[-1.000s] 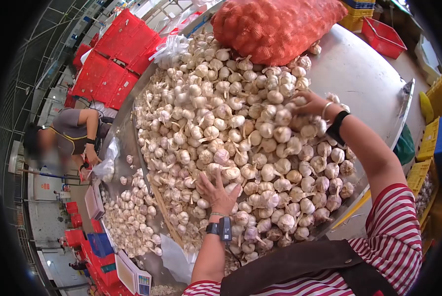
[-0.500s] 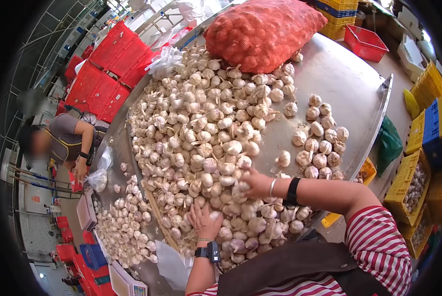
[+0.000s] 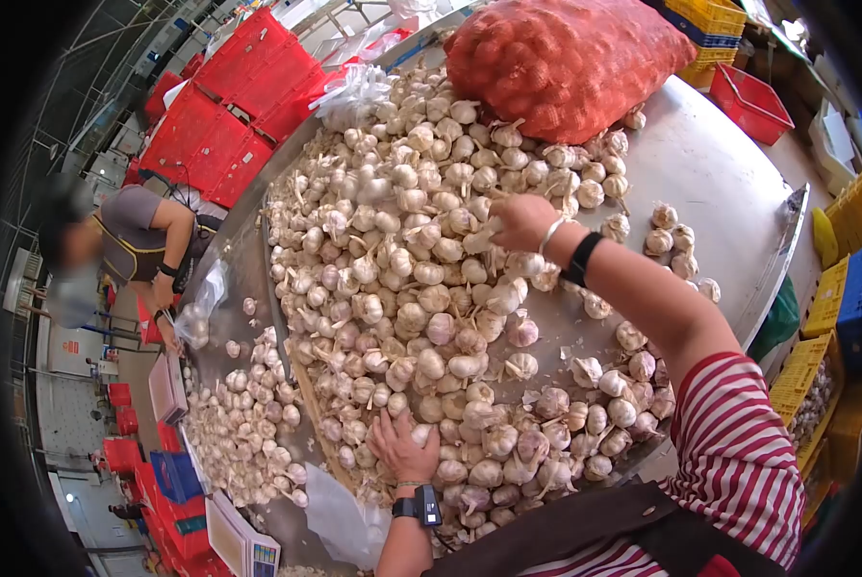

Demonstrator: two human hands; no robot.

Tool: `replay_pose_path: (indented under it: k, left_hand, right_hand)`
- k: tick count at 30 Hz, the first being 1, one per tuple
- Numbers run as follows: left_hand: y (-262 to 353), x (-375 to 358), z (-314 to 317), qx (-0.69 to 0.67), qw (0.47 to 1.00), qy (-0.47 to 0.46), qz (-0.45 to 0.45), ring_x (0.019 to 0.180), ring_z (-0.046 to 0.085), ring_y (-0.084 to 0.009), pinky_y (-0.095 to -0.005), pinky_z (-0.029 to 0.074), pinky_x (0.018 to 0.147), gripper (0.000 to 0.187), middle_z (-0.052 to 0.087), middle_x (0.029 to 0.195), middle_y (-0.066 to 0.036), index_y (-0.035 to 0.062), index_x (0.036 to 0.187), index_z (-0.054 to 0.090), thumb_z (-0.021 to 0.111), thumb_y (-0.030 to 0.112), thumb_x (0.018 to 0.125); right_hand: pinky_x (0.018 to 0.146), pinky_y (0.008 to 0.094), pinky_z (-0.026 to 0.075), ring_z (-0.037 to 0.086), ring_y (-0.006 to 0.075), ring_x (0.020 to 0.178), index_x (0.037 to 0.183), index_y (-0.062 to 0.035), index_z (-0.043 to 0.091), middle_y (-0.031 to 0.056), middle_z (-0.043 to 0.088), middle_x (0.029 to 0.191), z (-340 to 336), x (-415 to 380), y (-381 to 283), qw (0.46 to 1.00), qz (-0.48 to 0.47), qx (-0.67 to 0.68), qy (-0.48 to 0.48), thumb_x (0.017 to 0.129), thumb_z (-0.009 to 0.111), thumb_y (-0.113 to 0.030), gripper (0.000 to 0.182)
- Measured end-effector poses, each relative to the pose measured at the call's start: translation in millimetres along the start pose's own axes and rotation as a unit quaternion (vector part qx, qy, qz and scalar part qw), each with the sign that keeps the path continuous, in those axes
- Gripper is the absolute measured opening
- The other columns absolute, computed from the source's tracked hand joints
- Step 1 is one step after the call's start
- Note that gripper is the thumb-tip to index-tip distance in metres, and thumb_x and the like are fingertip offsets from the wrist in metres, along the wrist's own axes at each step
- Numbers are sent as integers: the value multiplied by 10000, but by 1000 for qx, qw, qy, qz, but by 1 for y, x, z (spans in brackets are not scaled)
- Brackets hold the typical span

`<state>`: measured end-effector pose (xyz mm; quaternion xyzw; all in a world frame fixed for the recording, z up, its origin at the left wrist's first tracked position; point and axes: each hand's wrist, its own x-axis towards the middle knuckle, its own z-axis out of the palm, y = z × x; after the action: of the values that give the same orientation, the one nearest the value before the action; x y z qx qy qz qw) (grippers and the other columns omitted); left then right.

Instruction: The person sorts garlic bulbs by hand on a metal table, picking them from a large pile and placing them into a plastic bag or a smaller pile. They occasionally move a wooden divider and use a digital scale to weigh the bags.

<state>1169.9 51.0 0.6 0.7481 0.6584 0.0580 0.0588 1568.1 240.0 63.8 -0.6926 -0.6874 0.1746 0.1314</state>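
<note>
My left hand [image 3: 402,449] rests low on a large heap of garlic bulbs [image 3: 431,327], its fingers curled down and a pale garlic bulb [image 3: 420,435] in the crook beside the thumb. Farther up, over the right side of the heap, is my right hand [image 3: 529,223], fingers bent and closed. Something pale and blurred shows at its fingertips, and I cannot make out what it is. A looser group of garlic bulbs [image 3: 633,385] lies to the right on the metal table [image 3: 715,159].
A full red mesh sack [image 3: 566,67] sits at the table's far side. Beyond a divider on the left lie smaller garlic bulbs [image 3: 248,423], near a scale [image 3: 241,539]. Red crates [image 3: 205,144], yellow crates [image 3: 801,380] and another person [image 3: 142,231] surround the table.
My right hand has moved up and away across the heap. Bulbs now lie spread on the right where the table was bare. My left hand stays nearly in place; the view has shifted slightly.
</note>
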Motion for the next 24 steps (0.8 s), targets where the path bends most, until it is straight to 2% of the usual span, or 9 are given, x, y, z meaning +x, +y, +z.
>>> replay_pose_path:
  k: [5,7,10,15,17,19,21,23,24]
  left_hand:
    - [4,0,-6,-4,1000,-1,-1,1369,309,-403,-594,163,1124,621,405,1458,-205,130,1287,551,732,352,736]
    - [2,0,-4,-9,1000,-5,-11,1368,314,-400,-594,164,1124,612,406,1459,-198,132,1275,558,738,350,733]
    - [-10,7,0,-27,998,36,40,1346,341,-400,-609,199,1095,584,449,1414,-184,111,1223,562,739,376,733]
    - [-25,40,3,-42,997,61,11,1346,342,-393,-573,223,1091,448,495,1323,-188,51,1023,502,735,326,757]
    - [-28,51,4,-28,996,88,4,1359,326,-401,-566,232,1083,455,529,1251,-188,43,1006,489,746,317,750]
    - [-28,54,1,-20,997,69,-9,1365,319,-405,-564,236,1080,453,548,1207,-186,41,1000,488,747,315,749]
    - [-27,56,2,-13,998,54,-21,1371,313,-409,-562,240,1076,452,568,1163,-183,39,994,487,749,313,748]
    - [-29,54,3,-7,998,65,-24,1379,305,-411,-557,242,1075,447,591,1079,-172,39,995,489,748,311,752]
    - [-30,54,3,-18,997,64,-26,1383,305,-402,-553,242,1077,441,597,1073,-162,39,997,495,746,312,757]
  right_hand:
    - [843,432,521,648,395,940,972,-28,674,220,684,935,33,42,25,995,47,92,9,666,703,-299,410]
    - [879,405,507,633,375,1025,1203,-7,588,251,661,1063,36,48,29,991,42,129,-20,641,725,-320,657]
    - [878,391,496,625,351,1053,1309,3,490,238,649,1119,36,47,34,975,78,191,-80,640,748,-347,798]
    - [923,367,478,586,287,1134,1419,-62,428,212,614,1224,45,17,30,929,99,293,-203,717,756,-414,851]
    - [932,364,476,569,271,1162,1454,-83,402,200,599,1262,54,3,25,901,106,355,-224,745,755,-432,865]
    - [912,360,492,547,243,1189,1491,-115,364,176,576,1308,69,-5,23,931,4,331,-156,792,743,-443,860]
    - [955,350,468,540,240,1202,1485,-116,373,178,571,1316,68,-3,14,924,5,347,-160,804,738,-430,834]
    - [1016,339,420,520,241,1231,1476,-135,391,165,554,1343,55,-5,-2,875,81,412,-244,807,735,-437,810]
    - [1051,350,389,509,263,1259,1455,-158,427,160,548,1355,67,4,5,889,74,370,-261,799,743,-438,780]
